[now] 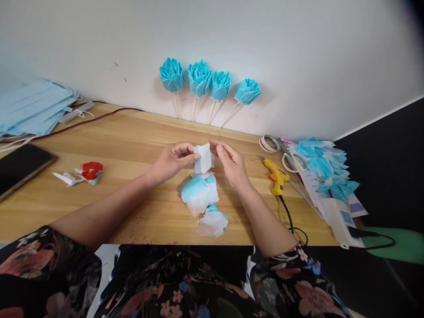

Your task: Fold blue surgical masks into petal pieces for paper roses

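Between thumb and fingers, my left hand (177, 160) pinches a small piece of thin white and pale-blue mask fabric (204, 158), held up above the table. My right hand (231, 162) is at the right edge of that piece, thumb and fingers closed together there; its fingertips are partly hidden. Just below both hands lies a loose pile of cut blue and white fabric pieces (200, 192). A smaller pile of the same pieces (213, 222) rests nearer the table's front edge.
Several blue fabric flowers (199, 78) on sticks lean on the wall. Right: yellow glue gun (276, 176) with cord, tape roll (269, 143), scissors (294, 162), fabric petals (324, 163), white power strip (342, 221). Left: face masks (36, 106), phone (24, 170), red-and-white scrap (92, 171).
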Motion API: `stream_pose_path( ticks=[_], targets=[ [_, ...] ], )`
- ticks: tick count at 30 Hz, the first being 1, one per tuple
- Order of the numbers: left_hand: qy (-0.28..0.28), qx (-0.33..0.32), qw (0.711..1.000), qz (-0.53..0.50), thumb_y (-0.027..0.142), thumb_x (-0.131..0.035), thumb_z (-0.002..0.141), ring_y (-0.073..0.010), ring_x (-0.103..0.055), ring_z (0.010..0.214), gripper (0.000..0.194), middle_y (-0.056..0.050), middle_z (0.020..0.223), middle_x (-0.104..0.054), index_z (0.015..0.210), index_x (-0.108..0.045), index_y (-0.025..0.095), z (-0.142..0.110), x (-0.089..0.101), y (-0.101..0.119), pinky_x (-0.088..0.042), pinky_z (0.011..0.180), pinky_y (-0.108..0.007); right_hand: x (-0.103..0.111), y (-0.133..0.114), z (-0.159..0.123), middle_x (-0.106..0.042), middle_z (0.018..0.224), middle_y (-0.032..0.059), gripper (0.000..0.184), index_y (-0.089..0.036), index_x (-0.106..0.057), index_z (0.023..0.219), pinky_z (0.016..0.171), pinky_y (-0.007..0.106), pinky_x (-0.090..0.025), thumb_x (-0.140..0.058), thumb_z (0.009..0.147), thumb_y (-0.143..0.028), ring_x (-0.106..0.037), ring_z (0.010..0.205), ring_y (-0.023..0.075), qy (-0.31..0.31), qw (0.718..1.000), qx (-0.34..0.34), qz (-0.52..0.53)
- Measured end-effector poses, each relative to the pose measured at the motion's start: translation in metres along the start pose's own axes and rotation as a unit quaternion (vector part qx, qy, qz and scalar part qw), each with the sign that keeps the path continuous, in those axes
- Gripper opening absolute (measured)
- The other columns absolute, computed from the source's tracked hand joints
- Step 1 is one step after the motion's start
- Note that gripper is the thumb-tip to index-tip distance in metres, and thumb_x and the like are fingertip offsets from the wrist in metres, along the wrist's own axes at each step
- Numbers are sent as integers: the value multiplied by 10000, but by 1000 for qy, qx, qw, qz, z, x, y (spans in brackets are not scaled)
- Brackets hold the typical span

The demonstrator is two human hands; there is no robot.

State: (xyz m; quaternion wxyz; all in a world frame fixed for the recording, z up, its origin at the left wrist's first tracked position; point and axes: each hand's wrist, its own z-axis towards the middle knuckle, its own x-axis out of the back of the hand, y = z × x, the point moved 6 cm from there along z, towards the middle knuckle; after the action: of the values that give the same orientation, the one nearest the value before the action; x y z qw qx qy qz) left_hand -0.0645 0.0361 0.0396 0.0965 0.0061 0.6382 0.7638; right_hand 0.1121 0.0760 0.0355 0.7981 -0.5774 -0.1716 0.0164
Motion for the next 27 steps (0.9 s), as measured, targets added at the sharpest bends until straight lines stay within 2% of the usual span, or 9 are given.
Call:
stream_pose_path(
  ticks=[3,7,10,13,18,23,27],
  targets=[
    [-7,-3,1000,5,371,-790,756,-130,-606,718,239,-17,762,-674,748,-671,164,-1,-1,0,-518,718,-280,-1,-2,0,-776,1086,38,391,-253,-746,1087,920,350,-557,-574,928,-566,-709,1003,179,1,1000,-6,-3],
    [-7,-7,1000,25,371,-800,752,-138,-618,730,233,-25,772,-692,762,-696,163,-1,-2,-1,-525,728,-286,0,-6,-1,-771,918,9,279,-236,-741,939,815,321,-563,-670,864,-495,-698,852,162,22,1000,6,-17],
    [-6,7,1000,21,402,-800,757,-146,-630,740,264,-26,774,-697,770,-694,161,-1,-1,-2,-534,746,-293,4,-8,-2,-753,865,-2,208,-233,-716,879,807,322,-559,-680,855,-437,-687,818,157,48,998,23,-33],
    [5,10,1000,20,459,-745,823,-147,-639,743,300,-29,784,-699,826,-706,161,-1,1,0,-535,753,-287,7,-12,-3,-747,864,-3,173,-238,-710,876,805,322,-550,-667,871,-406,-684,819,157,67,995,48,-51],
    [37,-21,998,40,512,-616,926,-144,-645,744,369,-45,806,-704,928,-743,166,1,8,6,-521,736,-265,10,-29,-8,-742,864,-2,128,-253,-714,863,818,333,-542,-656,892,-364,-678,832,169,86,984,106,-112],
    [30,-20,999,41,481,-707,864,-140,-646,743,335,-30,813,-722,997,-757,178,1,8,4,-529,743,-263,7,-38,-11,-746,857,5,135,-259,-721,856,808,350,-537,-639,914,-349,-674,819,182,80,973,141,-163],
    [24,-4,1000,15,428,-749,825,-136,-653,733,283,-39,846,-744,910,-743,159,0,5,3,-531,728,-262,5,-40,-12,-745,848,3,129,-258,-722,861,805,347,-529,-637,927,-329,-675,821,179,74,967,169,-177]
  ],
)
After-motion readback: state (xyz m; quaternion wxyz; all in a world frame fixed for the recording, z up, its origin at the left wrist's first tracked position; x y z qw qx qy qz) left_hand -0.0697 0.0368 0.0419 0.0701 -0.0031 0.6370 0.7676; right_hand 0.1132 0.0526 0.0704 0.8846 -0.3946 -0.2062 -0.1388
